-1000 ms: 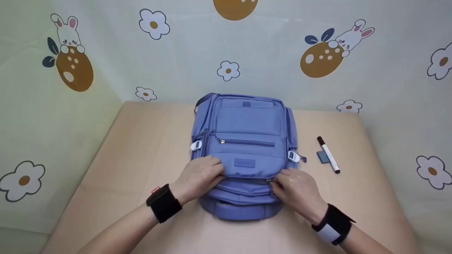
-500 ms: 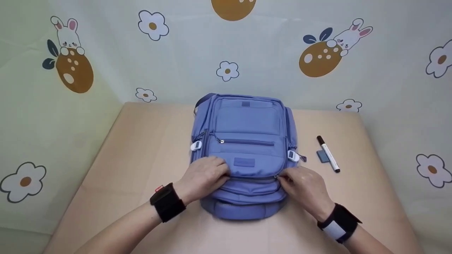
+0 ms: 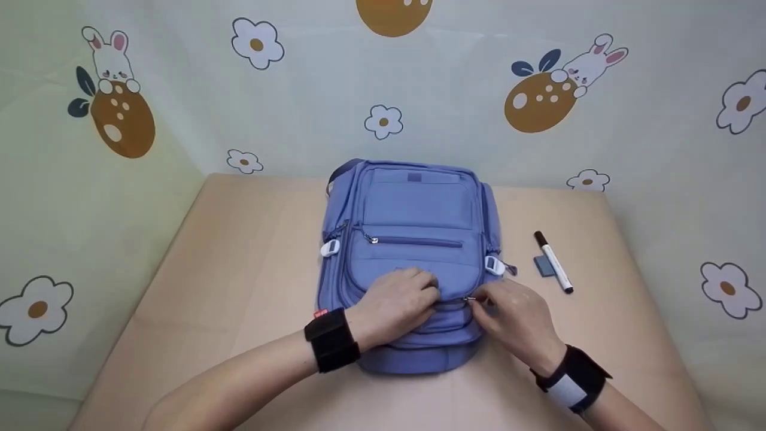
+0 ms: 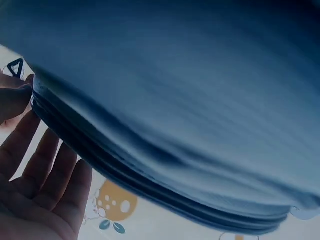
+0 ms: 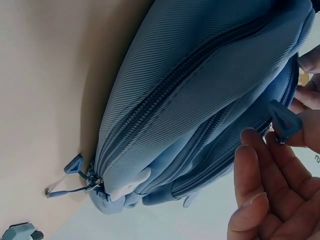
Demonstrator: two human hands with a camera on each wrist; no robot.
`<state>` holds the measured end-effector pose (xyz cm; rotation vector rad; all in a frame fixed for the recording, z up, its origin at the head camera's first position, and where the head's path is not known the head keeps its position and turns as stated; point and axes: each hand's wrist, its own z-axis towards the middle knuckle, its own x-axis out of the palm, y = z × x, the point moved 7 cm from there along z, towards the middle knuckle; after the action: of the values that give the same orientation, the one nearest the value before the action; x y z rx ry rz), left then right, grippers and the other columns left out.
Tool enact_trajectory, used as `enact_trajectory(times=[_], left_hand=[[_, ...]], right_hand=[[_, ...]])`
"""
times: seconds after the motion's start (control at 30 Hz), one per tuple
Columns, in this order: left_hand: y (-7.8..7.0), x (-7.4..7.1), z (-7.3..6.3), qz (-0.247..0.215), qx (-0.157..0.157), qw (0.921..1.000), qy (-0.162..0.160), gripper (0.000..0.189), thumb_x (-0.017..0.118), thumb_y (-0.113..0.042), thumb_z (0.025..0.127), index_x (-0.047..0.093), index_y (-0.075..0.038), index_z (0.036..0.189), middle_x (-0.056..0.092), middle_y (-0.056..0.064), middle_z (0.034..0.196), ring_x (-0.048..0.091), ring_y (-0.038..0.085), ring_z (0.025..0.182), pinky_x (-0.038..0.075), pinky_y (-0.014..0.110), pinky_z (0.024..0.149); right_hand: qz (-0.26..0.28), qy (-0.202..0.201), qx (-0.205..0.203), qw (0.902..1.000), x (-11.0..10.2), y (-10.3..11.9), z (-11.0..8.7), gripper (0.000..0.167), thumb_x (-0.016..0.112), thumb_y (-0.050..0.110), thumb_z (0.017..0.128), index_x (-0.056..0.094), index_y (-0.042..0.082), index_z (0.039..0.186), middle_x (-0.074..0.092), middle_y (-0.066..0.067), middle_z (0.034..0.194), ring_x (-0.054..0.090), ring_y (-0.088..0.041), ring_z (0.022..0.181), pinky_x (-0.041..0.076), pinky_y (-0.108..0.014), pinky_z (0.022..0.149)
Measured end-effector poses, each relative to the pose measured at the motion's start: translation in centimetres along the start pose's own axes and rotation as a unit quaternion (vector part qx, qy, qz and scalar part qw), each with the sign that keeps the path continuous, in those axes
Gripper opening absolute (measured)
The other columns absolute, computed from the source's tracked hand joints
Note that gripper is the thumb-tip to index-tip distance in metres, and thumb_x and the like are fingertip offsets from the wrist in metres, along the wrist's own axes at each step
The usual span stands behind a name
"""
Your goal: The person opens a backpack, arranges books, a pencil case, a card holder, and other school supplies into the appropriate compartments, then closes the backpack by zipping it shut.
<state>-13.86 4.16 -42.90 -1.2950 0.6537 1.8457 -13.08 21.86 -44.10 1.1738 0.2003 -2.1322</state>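
Note:
A blue-purple backpack point(image 3: 419, 203) lies on the table with its front pocket facing up. My left hand point(image 3: 398, 302) lies over the lower front and pinches the zipped edge of the front pocket, near its middle. In the left wrist view, the fingers point(image 4: 47, 165) spread beneath that edge and the thumb sits at its end. At the pocket's lower right corner my right hand point(image 3: 517, 314) pinches a zipper pull. The right wrist view shows this triangular zipper pull point(image 5: 285, 120) between thumb and fingers, with the left fingertips close beyond it.
Right of the backpack, a white marker point(image 3: 555, 263) with dark ends lies beside a small grey-blue block point(image 3: 544, 266). White buckles point(image 3: 330, 248) hang at the bag's sides. A printed curtain point(image 3: 311, 96) surrounds the table point(image 3: 251, 257) at the back and sides.
My left hand has slid right along the pocket edge, now covering the label patch. My right hand first moved slightly right with the zipper pull, then stayed at the corner.

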Motion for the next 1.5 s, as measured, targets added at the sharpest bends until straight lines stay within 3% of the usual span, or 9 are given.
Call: enact_trajectory(times=[0.2, 0.33, 0.7, 0.93, 1.5], left_hand=[[-0.3, 0.7, 0.2, 0.04, -0.025, 0.9973, 0.057, 0.005, 0.067, -0.017, 0.096, 0.068, -0.012, 0.097, 0.063, 0.0, 0.1, 0.06, 0.018, 0.089, 0.054, 0.03, 0.065], [-0.2, 0.7, 0.2, 0.049, -0.035, 0.9957, 0.07, 0.005, 0.063, -0.011, 0.096, 0.067, -0.011, 0.099, 0.062, 0.0, 0.099, 0.06, 0.018, 0.088, 0.054, 0.029, 0.065], [-0.1, 0.1, 0.5, 0.013, -0.046, 0.9955, 0.081, 0.009, 0.062, -0.012, 0.098, 0.062, -0.011, 0.089, 0.065, 0.0, 0.084, 0.065, 0.019, 0.075, 0.055, 0.032, 0.061], [0.2, -0.1, 0.5, 0.001, -0.046, 0.9971, 0.061, 0.02, 0.067, -0.015, 0.095, 0.056, -0.012, 0.079, 0.063, -0.001, 0.071, 0.065, 0.019, 0.064, 0.053, 0.035, 0.053], [0.1, 0.0, 0.3, -0.001, -0.04, 0.9976, 0.056, 0.02, 0.066, -0.014, 0.096, 0.055, -0.013, 0.08, 0.06, -0.002, 0.064, 0.063, 0.018, 0.06, 0.05, 0.033, 0.051]], right_hand=[[0.004, 0.003, 0.003, 1.0, -0.1, 0.2, 0.0, 0.017, 0.084, 0.014, 0.08, 0.07, 0.016, 0.088, 0.068, 0.005, 0.08, 0.061, -0.011, 0.07, 0.051, -0.03, 0.06], [0.007, 0.005, 0.004, 1.0, -0.1, 0.2, 0.1, 0.017, 0.084, 0.013, 0.079, 0.071, 0.016, 0.089, 0.069, 0.005, 0.081, 0.062, -0.011, 0.071, 0.051, -0.03, 0.061], [0.008, 0.027, 0.02, 0.9994, -0.5, -1.1, 0.4, 0.018, 0.088, 0.013, 0.079, 0.073, 0.017, 0.089, 0.069, 0.006, 0.08, 0.062, -0.009, 0.071, 0.05, -0.029, 0.061], [-0.019, 0.035, 0.051, 0.9979, -0.5, -3.5, 0.9, 0.018, 0.088, 0.01, 0.079, 0.074, 0.014, 0.089, 0.07, 0.002, 0.079, 0.063, -0.015, 0.069, 0.05, -0.034, 0.057], [-0.043, 0.06, 0.1, 0.9923, 1.2, -7.8, 3.9, 0.011, 0.082, 0.013, 0.087, 0.073, 0.01, 0.092, 0.073, -0.005, 0.082, 0.062, -0.024, 0.069, 0.049, -0.041, 0.054]])
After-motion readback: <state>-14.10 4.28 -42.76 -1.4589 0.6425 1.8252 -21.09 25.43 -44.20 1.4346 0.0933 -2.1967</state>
